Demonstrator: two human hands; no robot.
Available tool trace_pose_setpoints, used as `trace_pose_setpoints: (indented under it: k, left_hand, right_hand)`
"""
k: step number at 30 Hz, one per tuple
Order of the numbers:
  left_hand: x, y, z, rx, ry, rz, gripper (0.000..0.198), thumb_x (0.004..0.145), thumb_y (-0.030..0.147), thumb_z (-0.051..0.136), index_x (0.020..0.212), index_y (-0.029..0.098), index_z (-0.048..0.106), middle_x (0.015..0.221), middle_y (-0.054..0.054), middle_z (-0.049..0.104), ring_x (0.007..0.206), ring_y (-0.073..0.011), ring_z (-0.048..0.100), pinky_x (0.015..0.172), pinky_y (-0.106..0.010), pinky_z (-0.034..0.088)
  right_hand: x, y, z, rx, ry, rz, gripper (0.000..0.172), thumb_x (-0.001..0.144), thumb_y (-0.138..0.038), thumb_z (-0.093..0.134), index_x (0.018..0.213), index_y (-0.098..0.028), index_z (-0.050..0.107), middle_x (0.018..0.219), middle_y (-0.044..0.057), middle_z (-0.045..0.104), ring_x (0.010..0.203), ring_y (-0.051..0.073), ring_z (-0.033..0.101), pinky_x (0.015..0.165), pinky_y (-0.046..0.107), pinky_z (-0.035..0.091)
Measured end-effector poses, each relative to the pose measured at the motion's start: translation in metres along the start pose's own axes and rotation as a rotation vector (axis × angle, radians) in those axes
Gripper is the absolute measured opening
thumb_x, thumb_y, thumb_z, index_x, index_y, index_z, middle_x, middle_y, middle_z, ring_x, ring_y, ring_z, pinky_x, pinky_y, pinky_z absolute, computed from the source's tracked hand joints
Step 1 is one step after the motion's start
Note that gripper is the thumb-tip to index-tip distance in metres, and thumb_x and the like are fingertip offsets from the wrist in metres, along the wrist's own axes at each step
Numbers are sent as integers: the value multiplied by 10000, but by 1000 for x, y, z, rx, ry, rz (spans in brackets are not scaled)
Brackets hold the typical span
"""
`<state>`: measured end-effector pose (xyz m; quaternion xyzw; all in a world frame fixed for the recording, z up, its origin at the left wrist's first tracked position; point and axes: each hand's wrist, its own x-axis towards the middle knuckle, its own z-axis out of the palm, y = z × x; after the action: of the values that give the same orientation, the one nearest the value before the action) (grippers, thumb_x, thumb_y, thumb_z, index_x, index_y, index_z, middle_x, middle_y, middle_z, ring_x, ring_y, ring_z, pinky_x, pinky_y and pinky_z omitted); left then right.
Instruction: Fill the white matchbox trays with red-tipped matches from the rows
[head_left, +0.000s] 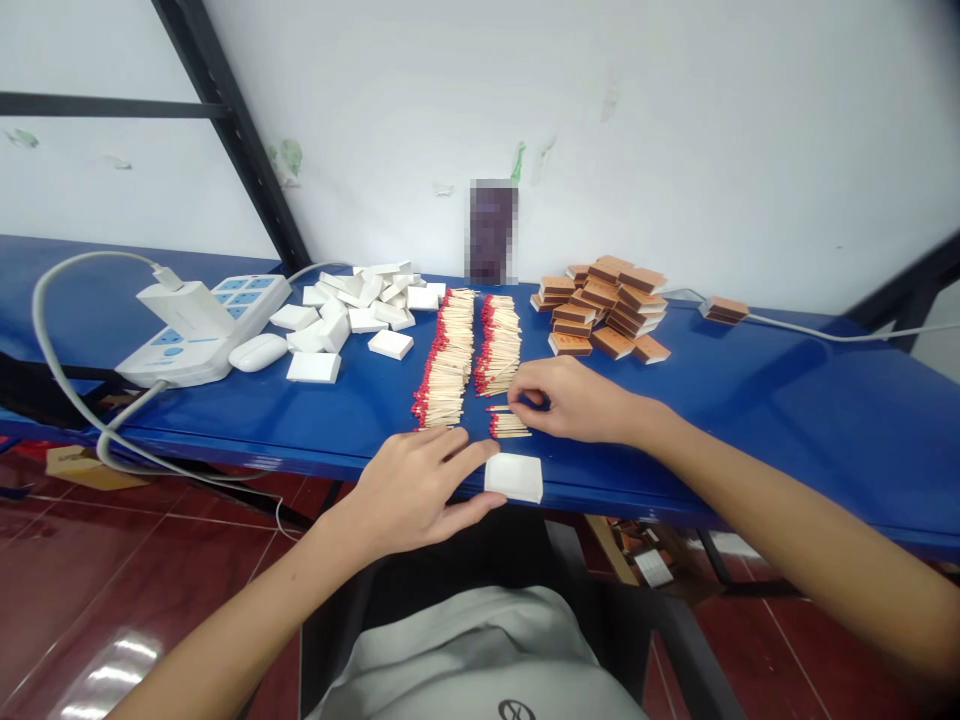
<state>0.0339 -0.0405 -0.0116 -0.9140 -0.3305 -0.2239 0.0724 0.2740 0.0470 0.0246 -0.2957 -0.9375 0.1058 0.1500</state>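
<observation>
My left hand (427, 490) grips a small white matchbox tray (513, 478) at its left side, thumb and index finger at its corners, by the front edge of the table. Just beyond the tray lies a small group of red-headed matches (512, 425). My right hand (562, 400) is closed in a pinch at the top of this group, its fingertips on a match (499, 408). Two long rows of matches stretch away behind: a left row (448, 360) and a shorter right row (499, 345), red heads to the left.
White matchbox trays (367, 300) are heaped at the back left, brown matchbox sleeves (607, 305) at the back right. A power strip (202, 335) with cables and a white mouse-like object (258, 352) occupy the left. A blurred dark rectangle (491, 232) stands against the wall.
</observation>
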Motion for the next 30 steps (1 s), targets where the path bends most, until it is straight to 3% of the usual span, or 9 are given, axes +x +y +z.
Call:
trace_pose_setpoints:
  k: [3,10,23,30]
  left_hand:
    - [0,0,0,-4,5,1,387,1029,488,463,1171,178,647,854,-44,676,729,-204,651,576,-303,434]
    - [-2,-1,2,-8,-11,-4,383,1020,494,481,1178,185,644,860,-41,675,746,-216,662,594,-314,459]
    - [-2,1,4,22,31,-68,371,1022,470,475,1155,165,639,861,-66,689,737,-231,691,589,-317,519]
    - [0,1,5,34,47,-93,355,1022,448,479,1143,158,646,879,-76,702,722,-239,697,582,-340,546]
  right_hand:
    - [-2,-1,-4,10,-28,-10,128,869,-163,575,760,-168,641,702,0,580,632,122,463,630,255,337]
    - [-7,-10,-14,-46,-114,-48,248,926,-396,639,992,-185,751,865,50,667,764,177,595,677,288,405]
    - [-9,-9,-18,-22,-165,-33,189,987,-272,581,947,-176,739,903,66,686,861,192,629,757,302,462]
    - [-10,-16,-10,-263,-157,-49,227,1046,-267,451,996,-147,637,977,102,674,840,203,623,740,316,447]
